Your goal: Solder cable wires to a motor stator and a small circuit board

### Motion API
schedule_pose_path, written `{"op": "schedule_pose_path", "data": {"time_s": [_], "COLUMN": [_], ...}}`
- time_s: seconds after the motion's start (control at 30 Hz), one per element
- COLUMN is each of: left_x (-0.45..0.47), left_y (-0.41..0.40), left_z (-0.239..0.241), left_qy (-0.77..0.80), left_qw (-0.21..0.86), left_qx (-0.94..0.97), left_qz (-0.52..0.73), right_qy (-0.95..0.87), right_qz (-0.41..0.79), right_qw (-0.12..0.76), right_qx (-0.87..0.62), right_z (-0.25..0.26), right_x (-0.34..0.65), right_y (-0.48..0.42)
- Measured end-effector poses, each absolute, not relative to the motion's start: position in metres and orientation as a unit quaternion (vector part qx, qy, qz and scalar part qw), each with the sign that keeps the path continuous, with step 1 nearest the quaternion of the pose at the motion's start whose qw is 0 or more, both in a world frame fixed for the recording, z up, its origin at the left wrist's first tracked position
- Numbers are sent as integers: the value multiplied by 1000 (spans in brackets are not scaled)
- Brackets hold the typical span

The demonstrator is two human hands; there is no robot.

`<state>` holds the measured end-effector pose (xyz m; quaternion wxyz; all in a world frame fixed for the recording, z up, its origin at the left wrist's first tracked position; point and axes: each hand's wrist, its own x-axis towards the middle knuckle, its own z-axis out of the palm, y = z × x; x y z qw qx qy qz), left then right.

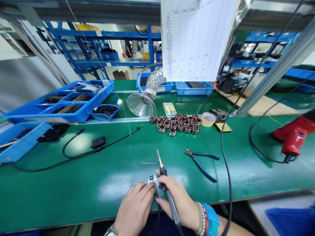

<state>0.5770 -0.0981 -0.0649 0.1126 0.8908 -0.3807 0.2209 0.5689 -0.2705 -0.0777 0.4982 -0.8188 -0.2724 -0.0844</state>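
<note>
My right hand point(178, 200) is closed round a soldering iron point(172, 206), whose metal tip points away from me over the green bench. With its fingers pressed together, my left hand point(135, 208) grips a small silvery-white part point(152, 178) near the front of the bench. My right fingertips reach that part too. A dark thin cable hangs below it between my hands; the part's underside is hidden by my fingers. To the right of the iron lie blue-handled cutting pliers point(201, 163), jaws apart. A thin piece of wire point(149, 163) rests left of the iron.
Several copper-wound motor stators point(180, 126) stand clustered behind my hands, beside a tape roll point(208, 119). A fume extraction hood point(141, 104) hangs behind. Blue bins point(71, 103) and a black cable point(98, 147) lie left; a red heat gun point(294, 134) lies right. A cord point(226, 160) crosses the right side.
</note>
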Motion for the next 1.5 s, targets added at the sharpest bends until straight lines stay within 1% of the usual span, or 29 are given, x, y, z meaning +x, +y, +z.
{"op": "schedule_pose_path", "data": {"time_s": [0.13, 0.2, 0.3, 0.4, 0.57, 0.63, 0.83, 0.97, 1.13, 1.23, 1.33, 1.5], "left_x": [576, 576, 575, 574, 573, 575, 580, 583, 584, 583, 583, 584], "left_y": [-100, -100, -99, -98, -101, -102, -102, -100, -99, -99, -98, -95], "left_z": [-63, -63, -64, -66, -66, -67, -70, -73, -74, -74, -74, -73], "left_qy": [-375, -376, -373, -363, -341, -334, -321, -330, -320, -319, -321, -320], "left_qw": [122, 129, 134, 138, 157, 164, 186, 172, 160, 168, 186, 197], "left_qx": [891, 890, 890, 898, 913, 915, 916, 915, 922, 922, 918, 919], "left_qz": [224, 226, 226, 205, 157, 152, 152, 156, 148, 142, 138, 122], "right_qy": [-260, -257, -266, -267, -319, -343, -368, -343, -381, -427, -447, -451], "right_qz": [-29, -10, -13, -35, -93, -119, -186, -247, -276, -266, -291, -314], "right_qw": [499, 481, 450, 420, 315, 294, 306, 312, 289, 253, 208, 144], "right_qx": [-826, -838, -853, -867, -889, -884, -858, -851, -834, -827, -820, -823], "right_z": [-76, -74, -68, -59, -49, -51, -88, -105, -83, -65, -52, -42], "right_x": [561, 558, 557, 557, 571, 577, 587, 593, 587, 582, 582, 587], "right_y": [-261, -258, -258, -260, -262, -262, -276, -285, -289, -291, -292, -294]}}
